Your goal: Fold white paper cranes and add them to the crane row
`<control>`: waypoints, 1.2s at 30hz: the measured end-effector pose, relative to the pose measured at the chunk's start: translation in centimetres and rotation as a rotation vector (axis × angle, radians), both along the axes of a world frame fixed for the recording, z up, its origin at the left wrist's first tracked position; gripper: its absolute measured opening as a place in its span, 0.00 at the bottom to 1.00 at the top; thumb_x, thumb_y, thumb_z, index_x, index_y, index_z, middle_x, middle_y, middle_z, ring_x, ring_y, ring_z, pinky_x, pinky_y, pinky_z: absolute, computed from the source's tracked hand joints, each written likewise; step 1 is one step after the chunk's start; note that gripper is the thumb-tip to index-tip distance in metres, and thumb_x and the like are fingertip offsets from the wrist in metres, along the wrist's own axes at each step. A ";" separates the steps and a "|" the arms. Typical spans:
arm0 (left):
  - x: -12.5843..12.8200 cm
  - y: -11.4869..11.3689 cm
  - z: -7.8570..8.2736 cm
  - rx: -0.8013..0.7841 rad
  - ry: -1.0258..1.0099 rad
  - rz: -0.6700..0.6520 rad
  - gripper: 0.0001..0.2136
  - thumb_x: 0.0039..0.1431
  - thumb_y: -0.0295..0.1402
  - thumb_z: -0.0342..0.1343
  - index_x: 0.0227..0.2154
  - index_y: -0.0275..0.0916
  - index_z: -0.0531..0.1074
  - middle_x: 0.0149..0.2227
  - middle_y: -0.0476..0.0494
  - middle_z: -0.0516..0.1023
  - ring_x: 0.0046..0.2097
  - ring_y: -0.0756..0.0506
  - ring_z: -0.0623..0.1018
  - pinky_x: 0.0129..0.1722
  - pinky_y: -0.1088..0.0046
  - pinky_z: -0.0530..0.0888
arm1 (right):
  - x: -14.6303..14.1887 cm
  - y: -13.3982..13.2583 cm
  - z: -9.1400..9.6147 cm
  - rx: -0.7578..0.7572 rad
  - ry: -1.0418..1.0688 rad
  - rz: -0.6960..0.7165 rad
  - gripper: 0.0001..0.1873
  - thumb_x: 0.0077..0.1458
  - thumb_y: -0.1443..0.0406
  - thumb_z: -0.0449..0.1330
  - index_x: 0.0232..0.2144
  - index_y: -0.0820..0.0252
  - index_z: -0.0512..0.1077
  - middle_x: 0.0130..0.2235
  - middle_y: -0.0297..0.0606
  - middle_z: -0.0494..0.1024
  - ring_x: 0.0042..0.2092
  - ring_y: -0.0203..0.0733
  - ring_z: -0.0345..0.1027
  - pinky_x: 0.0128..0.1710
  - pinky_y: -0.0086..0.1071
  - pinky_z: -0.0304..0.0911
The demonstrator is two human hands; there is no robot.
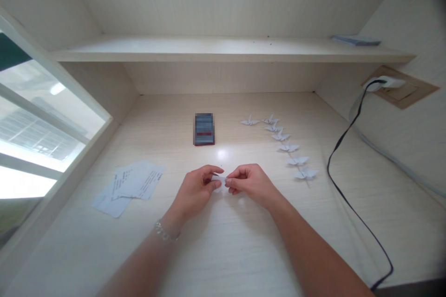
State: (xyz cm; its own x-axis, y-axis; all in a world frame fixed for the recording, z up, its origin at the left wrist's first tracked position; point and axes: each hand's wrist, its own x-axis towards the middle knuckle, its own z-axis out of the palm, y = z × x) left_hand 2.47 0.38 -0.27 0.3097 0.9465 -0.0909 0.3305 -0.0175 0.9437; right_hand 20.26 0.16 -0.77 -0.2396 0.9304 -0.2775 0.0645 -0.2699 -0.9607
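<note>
Both my hands meet over the middle of the pale wooden desk. My left hand and my right hand each pinch a side of a small white folded paper piece held between the fingertips. A bracelet sits on my left wrist. Several finished white paper cranes lie in a curved row to the right, beyond my right hand.
A dark phone lies flat behind my hands. Printed paper slips lie at the left. A black cable runs from a wall socket across the right side. A shelf overhangs the back; a window frame borders the left.
</note>
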 end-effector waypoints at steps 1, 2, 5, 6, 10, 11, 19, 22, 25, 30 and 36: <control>0.0 0.0 0.0 -0.002 0.000 -0.001 0.12 0.50 0.30 0.54 0.39 0.41 0.71 0.25 0.49 0.73 0.29 0.49 0.72 0.29 0.74 0.67 | 0.0 0.0 -0.1 -0.002 -0.005 0.000 0.11 0.41 0.61 0.65 0.24 0.65 0.73 0.21 0.37 0.75 0.23 0.36 0.70 0.26 0.30 0.66; 0.0 0.0 0.0 -0.006 -0.004 0.001 0.12 0.50 0.30 0.54 0.39 0.40 0.71 0.25 0.49 0.72 0.28 0.49 0.72 0.29 0.75 0.67 | 0.0 0.1 -0.1 -0.006 -0.009 0.002 0.11 0.41 0.61 0.65 0.24 0.65 0.73 0.21 0.37 0.75 0.23 0.36 0.69 0.26 0.30 0.66; 0.0 0.1 0.0 -0.016 -0.025 0.022 0.12 0.49 0.29 0.54 0.39 0.40 0.70 0.22 0.53 0.68 0.25 0.51 0.68 0.26 0.77 0.64 | 0.1 0.2 0.0 -0.010 0.014 0.023 0.12 0.44 0.60 0.63 0.27 0.65 0.73 0.24 0.38 0.76 0.25 0.36 0.70 0.27 0.30 0.66; 0.0 0.2 0.0 -0.019 -0.030 0.029 0.12 0.49 0.29 0.54 0.40 0.40 0.70 0.21 0.54 0.65 0.24 0.52 0.66 0.25 0.77 0.63 | 0.2 0.3 0.0 -0.001 0.027 0.025 0.12 0.45 0.59 0.62 0.28 0.65 0.74 0.25 0.39 0.77 0.26 0.36 0.71 0.28 0.30 0.66; 0.0 0.2 0.1 -0.029 -0.040 0.036 0.12 0.49 0.28 0.55 0.40 0.39 0.70 0.19 0.56 0.60 0.23 0.53 0.63 0.23 0.79 0.61 | 0.4 0.5 0.1 0.047 0.059 0.010 0.14 0.49 0.58 0.59 0.31 0.64 0.73 0.28 0.39 0.76 0.29 0.37 0.71 0.30 0.31 0.67; 0.1 0.2 0.2 -0.034 -0.046 0.033 0.12 0.49 0.28 0.55 0.40 0.39 0.70 0.19 0.56 0.61 0.23 0.53 0.63 0.23 0.79 0.61 | 0.3 0.4 0.1 0.051 0.057 0.016 0.13 0.48 0.59 0.60 0.32 0.64 0.73 0.27 0.39 0.76 0.29 0.37 0.70 0.30 0.31 0.67; 0.4 0.2 0.2 -0.117 -0.154 0.092 0.12 0.47 0.33 0.59 0.37 0.36 0.71 0.21 0.52 0.69 0.25 0.52 0.70 0.24 0.78 0.64 | -0.4 0.3 0.3 0.079 -0.032 -0.051 0.09 0.44 0.63 0.63 0.27 0.65 0.73 0.22 0.37 0.74 0.26 0.37 0.69 0.29 0.32 0.66; 0.4 0.2 0.2 -0.154 -0.225 0.073 0.10 0.48 0.34 0.59 0.33 0.34 0.72 0.29 0.44 0.76 0.32 0.48 0.75 0.30 0.75 0.69 | -0.5 0.2 0.4 0.104 -0.003 -0.061 0.08 0.44 0.64 0.62 0.27 0.65 0.73 0.23 0.37 0.75 0.27 0.37 0.69 0.29 0.32 0.66; 0.5 0.2 0.3 -0.114 -0.223 0.087 0.08 0.48 0.34 0.59 0.31 0.35 0.73 0.28 0.45 0.76 0.30 0.49 0.74 0.29 0.76 0.69 | -0.5 0.0 0.4 0.120 0.059 -0.058 0.08 0.44 0.64 0.63 0.28 0.65 0.73 0.23 0.36 0.75 0.27 0.36 0.69 0.29 0.31 0.66; 0.4 -0.1 0.7 -0.019 -0.224 0.101 0.06 0.48 0.31 0.60 0.29 0.36 0.76 0.25 0.47 0.76 0.28 0.51 0.73 0.27 0.78 0.68 | -0.6 -0.2 0.7 0.156 0.085 -0.115 0.06 0.42 0.66 0.64 0.26 0.64 0.74 0.21 0.35 0.74 0.25 0.35 0.68 0.26 0.30 0.65; 0.2 -0.4 0.7 0.120 -0.325 0.087 0.01 0.48 0.27 0.60 0.25 0.36 0.76 0.29 0.44 0.78 0.32 0.48 0.76 0.33 0.74 0.71 | -0.6 -0.3 1.2 0.135 0.223 -0.114 0.09 0.40 0.65 0.66 0.27 0.63 0.74 0.22 0.35 0.75 0.25 0.37 0.70 0.27 0.32 0.66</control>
State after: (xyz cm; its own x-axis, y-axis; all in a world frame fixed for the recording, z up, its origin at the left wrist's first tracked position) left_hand 2.67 0.01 0.41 0.2220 0.9685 0.1125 0.0183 -0.1195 0.9927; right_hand 19.68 -0.15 0.44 -0.1725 0.9798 -0.1015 -0.1764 -0.1321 -0.9754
